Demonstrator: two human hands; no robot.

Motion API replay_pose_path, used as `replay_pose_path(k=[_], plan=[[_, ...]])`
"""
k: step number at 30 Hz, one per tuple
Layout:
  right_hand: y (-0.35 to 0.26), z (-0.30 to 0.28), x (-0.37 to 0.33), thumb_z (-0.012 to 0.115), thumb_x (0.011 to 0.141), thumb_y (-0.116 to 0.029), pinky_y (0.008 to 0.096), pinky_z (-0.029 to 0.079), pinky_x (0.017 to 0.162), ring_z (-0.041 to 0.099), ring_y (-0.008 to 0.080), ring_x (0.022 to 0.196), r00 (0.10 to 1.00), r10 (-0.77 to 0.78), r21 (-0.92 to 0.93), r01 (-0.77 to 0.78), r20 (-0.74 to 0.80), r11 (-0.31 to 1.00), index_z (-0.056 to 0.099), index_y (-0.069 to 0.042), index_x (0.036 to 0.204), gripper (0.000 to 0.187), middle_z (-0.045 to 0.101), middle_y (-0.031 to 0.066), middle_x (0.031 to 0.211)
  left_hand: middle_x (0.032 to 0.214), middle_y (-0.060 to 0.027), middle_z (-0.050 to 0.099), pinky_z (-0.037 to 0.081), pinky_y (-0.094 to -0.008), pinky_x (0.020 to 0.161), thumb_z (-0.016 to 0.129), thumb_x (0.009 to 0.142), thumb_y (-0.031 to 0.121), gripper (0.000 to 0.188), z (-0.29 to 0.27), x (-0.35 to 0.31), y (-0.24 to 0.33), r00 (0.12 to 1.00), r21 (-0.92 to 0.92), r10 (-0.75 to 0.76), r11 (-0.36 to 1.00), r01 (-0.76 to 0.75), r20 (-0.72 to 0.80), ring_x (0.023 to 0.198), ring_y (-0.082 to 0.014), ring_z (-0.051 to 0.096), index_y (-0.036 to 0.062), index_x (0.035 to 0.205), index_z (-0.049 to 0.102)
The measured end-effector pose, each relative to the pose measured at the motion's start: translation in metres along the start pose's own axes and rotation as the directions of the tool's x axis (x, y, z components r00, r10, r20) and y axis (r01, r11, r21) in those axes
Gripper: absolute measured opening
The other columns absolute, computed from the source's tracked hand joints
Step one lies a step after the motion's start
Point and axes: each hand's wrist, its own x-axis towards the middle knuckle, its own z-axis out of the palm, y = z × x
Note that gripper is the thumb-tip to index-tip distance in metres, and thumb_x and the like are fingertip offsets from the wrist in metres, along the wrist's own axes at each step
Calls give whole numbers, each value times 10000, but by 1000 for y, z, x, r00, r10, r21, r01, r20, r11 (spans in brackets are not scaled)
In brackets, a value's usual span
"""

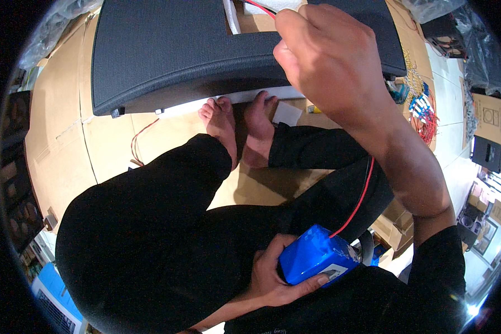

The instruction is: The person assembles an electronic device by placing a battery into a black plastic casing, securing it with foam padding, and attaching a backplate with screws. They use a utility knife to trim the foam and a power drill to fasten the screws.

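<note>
My left hand is closed round a blue-wrapped battery pack, holding it close to my body at the bottom of the view. A red and black wire comes out of the pack and runs up behind my right forearm. Higher up, my right hand is closed in a pinch on a red and black wire, part of which shows beside the fingers. That hand is over a black speaker cabinet, close to the rectangular opening in it. My fingertips there are partly hidden.
Cardboard covers the floor beneath my bare feet and black-trousered legs. A loose red wire lies on it at left. On the right is a bundle of wires with blue and white connectors, and beyond it are brown boxes and clear plastic sheeting.
</note>
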Motion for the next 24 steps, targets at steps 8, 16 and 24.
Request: replay_pose_path(k=[8, 16, 24], plan=[[-3, 22, 1, 663, 755, -146, 383, 594, 588, 709, 274, 747, 988, -135, -71, 129, -73, 989, 632, -46, 816, 121, 656, 116, 744, 1005, -156, 716, 568, -383, 821, 938, 663, 389, 738, 0, 0, 1, 1000, 17, -7, 1000, 7, 12, 906, -236, 715, 16, 1168, 549], [-6, 23, 9, 673, 742, -108, 388, 563, 688, 654, 264, 803, 989, -135, 57, 139, -68, 989, 596, -74, 817, 113, 588, 76, 780, 1015, -221, 678, 616, -445, 761, 848, 767, 502, 752, -3, 2, 3, 996, 75, 49, 996, -54, 69, 874, -337, 731, 14, 1201, 475], [-1, 30, 11, 672, 711, -165, 351, 569, 691, 635, 221, 798, 917, -384, 51, 391, -104, 919, 584, -84, 774, 135, 558, 54, 742, 1009, -227, 676, 612, -447, 766, 848, 767, 498, 752, -2, 1, 3, 997, 80, 61, 995, -65, 51, 876, -339, 729, 4, 1201, 483]])
